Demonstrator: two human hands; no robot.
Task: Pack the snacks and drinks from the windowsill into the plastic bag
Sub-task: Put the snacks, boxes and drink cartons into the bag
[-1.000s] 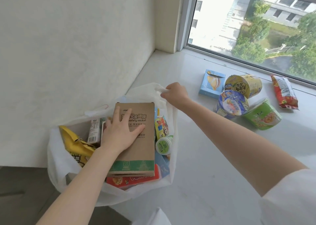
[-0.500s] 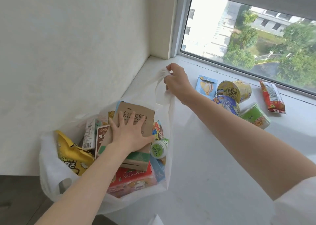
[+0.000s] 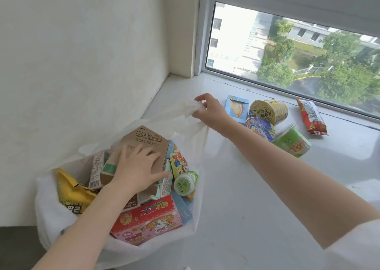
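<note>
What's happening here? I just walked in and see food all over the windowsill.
A person is packing snacks into a white plastic bag. The left hand presses flat on a brown cardboard box inside the nearly full bag, while the right hand pinches the bag's handle to hold it open. Left on the windowsill: a blue box, three noodle cups on their sides, and a red snack packet.

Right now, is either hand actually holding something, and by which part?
The right hand pinches the plastic bag by its handle. The left hand lies flat on the brown box, no grip.
</note>
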